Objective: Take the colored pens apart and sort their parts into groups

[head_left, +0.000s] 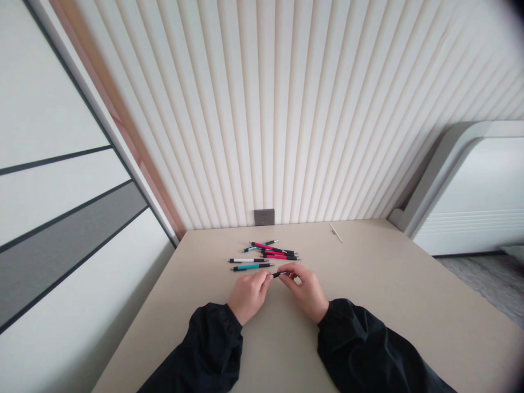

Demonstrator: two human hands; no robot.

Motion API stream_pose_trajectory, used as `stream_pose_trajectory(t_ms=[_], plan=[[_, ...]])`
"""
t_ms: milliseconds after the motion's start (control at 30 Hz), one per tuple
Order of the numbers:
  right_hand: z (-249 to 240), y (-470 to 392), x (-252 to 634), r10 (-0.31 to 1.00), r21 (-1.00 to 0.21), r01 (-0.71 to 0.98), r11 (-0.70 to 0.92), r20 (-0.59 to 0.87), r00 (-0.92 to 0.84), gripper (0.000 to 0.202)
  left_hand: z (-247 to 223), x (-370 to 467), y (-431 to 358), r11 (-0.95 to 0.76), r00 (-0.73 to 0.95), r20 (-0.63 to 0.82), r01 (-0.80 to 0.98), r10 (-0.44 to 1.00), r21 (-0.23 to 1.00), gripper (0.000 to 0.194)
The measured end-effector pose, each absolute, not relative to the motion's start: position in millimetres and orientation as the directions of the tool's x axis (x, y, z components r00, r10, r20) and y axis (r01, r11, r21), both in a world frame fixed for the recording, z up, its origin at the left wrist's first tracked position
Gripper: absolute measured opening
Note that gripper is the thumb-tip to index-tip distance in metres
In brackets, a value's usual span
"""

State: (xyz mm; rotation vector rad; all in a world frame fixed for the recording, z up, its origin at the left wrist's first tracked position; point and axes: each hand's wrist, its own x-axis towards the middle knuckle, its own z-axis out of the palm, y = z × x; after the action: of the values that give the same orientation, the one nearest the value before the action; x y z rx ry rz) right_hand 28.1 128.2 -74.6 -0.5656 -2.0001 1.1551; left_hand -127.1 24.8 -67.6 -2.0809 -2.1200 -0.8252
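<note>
A pen is held low over the table between my two hands, its black grip section showing and a silver tip pointing right. My left hand is closed round the pen's body, hiding most of it. With thumb and fingers pinched, my right hand holds the tip end. Just beyond the hands lie a blue pen and a white pen, roughly side by side. Behind them is a loose pile with several pink pens and another blue pen, all with black grips.
A thin white stick with a small dark piece beside it lies at the table's back right. The beige table meets a ribbed wall with a dark socket. White cabinet panels stand left, a white headboard right.
</note>
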Motion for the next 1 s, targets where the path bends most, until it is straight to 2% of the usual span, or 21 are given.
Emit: stream_pose_trajectory(t_ms=[133, 233, 300, 367, 433, 500, 633, 767, 933, 1000], plan=[[-71, 131, 30, 0.652, -0.800, 0.012, 0.600, 0.480, -0.587, 0.022, -67, -128, 26, -0.015, -0.122, 0.391, 0.944, 0.912, 0.329, 0.025], [-73, 148, 37, 0.703, -0.775, 0.138, 0.616, 0.462, -0.540, 0.027, -67, -128, 27, -0.018, -0.124, 0.401, 0.943, 0.908, 0.333, 0.021], [-75, 169, 44, 0.762, -0.743, 0.293, 0.602, 0.424, -0.490, 0.030, -66, -129, 27, -0.012, -0.121, 0.400, 0.949, 0.909, 0.314, 0.021], [-77, 198, 54, 0.824, -0.659, 0.501, 0.560, 0.387, -0.413, 0.032, -66, -130, 27, 0.007, -0.119, 0.388, 0.960, 0.914, 0.280, 0.021], [-78, 230, 66, 0.900, -0.540, 0.725, 0.428, 0.328, -0.287, 0.034, -65, -131, 28, 0.021, -0.112, 0.382, 0.972, 0.917, 0.235, 0.021], [-80, 260, 77, 0.951, -0.410, 0.868, 0.281, 0.239, -0.195, 0.035, -65, -131, 31, 0.024, -0.098, 0.395, 0.982, 0.913, 0.187, 0.021], [-85, 299, 87, 0.966, -0.361, 0.905, 0.226, 0.205, -0.160, 0.041, -62, -127, 48, 0.001, -0.045, 0.436, 0.995, 0.899, 0.100, 0.022], [-92, 315, 83, 0.968, -0.343, 0.912, 0.224, 0.190, -0.167, 0.046, -59, -123, 76, -0.006, -0.009, 0.413, 0.999, 0.911, 0.034, 0.023], [-100, 327, 84, 0.968, -0.344, 0.910, 0.233, 0.170, -0.183, 0.039, -63, -131, 105, 0.065, -0.074, 0.350, 0.997, 0.934, 0.039, 0.037], [-103, 331, 87, 0.968, -0.352, 0.905, 0.238, 0.162, -0.192, 0.036, -66, -137, 110, 0.086, -0.100, 0.317, 0.995, 0.943, 0.056, 0.035]])
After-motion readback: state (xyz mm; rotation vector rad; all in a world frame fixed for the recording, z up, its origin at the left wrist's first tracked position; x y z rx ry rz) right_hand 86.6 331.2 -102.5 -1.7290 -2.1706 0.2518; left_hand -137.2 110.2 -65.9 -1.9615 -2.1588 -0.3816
